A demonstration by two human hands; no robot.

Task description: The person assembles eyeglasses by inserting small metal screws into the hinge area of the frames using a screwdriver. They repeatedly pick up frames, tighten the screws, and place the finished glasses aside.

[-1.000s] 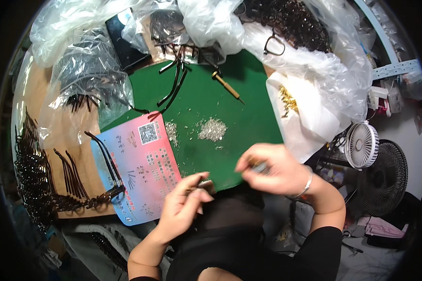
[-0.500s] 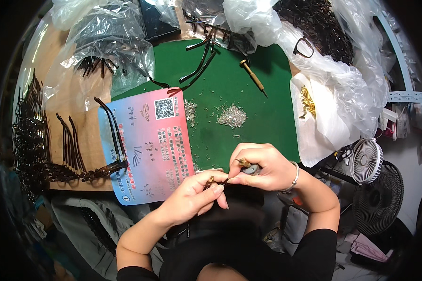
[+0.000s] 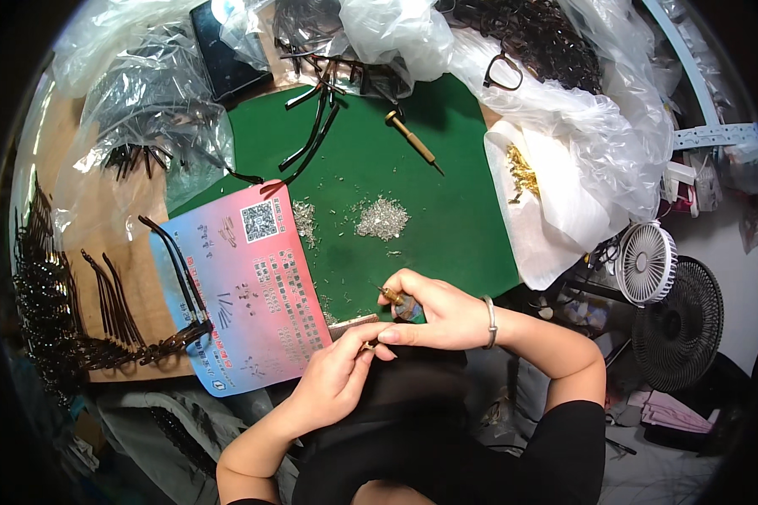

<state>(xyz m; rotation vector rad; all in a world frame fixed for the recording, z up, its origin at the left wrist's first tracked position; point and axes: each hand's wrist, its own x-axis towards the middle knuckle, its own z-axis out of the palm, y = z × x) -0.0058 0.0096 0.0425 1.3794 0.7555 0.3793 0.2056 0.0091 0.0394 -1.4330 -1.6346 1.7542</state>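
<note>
My left hand [image 3: 338, 377] is closed in front of the green mat's near edge, its fingertips pinching a small piece that is mostly hidden. My right hand [image 3: 448, 316] meets it, the thumb lying against the left fingertips. Tucked in the curled fingers of the right hand is a small brass-tipped tool [image 3: 391, 295] with a dark rounded body; its kind is not clear. Just beyond the hands lies a pile of tiny silvery metal parts [image 3: 382, 219] on the green mat [image 3: 446, 244]. A pair of dark spectacle temples [image 3: 177, 265] rests on a pink and blue printed card [image 3: 253, 328].
A brass screwdriver [image 3: 414, 143] and dark temples [image 3: 312, 139] lie farther back. Gold-coloured parts [image 3: 522, 172] sit on white sheeting at the right. Plastic bags [image 3: 581, 126] and a dark spectacle frame [image 3: 503, 72] edge the back. Many temples [image 3: 42, 311] line the left. Fans [image 3: 646, 263] stand at right.
The table's contents have shifted left in the view. My right thumb has come over the left fingertips, and the right hand's tool now points away from them. The piece in my left hand shows less.
</note>
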